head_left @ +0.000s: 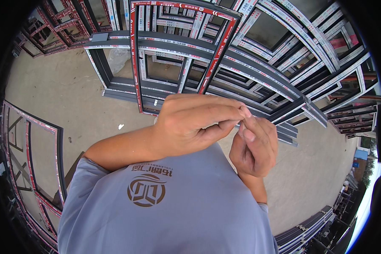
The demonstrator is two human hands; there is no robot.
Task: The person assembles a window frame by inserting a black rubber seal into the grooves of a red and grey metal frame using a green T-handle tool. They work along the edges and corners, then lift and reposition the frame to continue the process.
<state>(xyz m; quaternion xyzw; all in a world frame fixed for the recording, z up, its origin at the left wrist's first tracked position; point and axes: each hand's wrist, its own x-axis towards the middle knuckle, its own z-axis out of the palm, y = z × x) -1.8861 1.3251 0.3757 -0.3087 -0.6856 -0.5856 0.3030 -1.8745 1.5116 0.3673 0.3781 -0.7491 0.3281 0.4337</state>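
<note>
My left hand (194, 120) is raised in front of my chest, its fingers pressed together in a pinch. Its fingertips meet those of my right hand (257, 146), whose thumb and fingers are also closed and curled. Whatever the two hands pinch between them, if anything, is too small or hidden to make out. Just beyond the hands stands a dark rectangular sash frame (134, 59) with red protective tape. It leans upright against a larger dark grey window frame (178, 50) with white tape strips.
Many taped window frames (279, 46) stack up at the far right, more red-taped ones (65, 23) at the far left. Another frame (60, 156) stands near on the left. Dark profiles (309, 228) lie at the near right. A white scrap (121, 126) lies on the concrete floor (42, 93).
</note>
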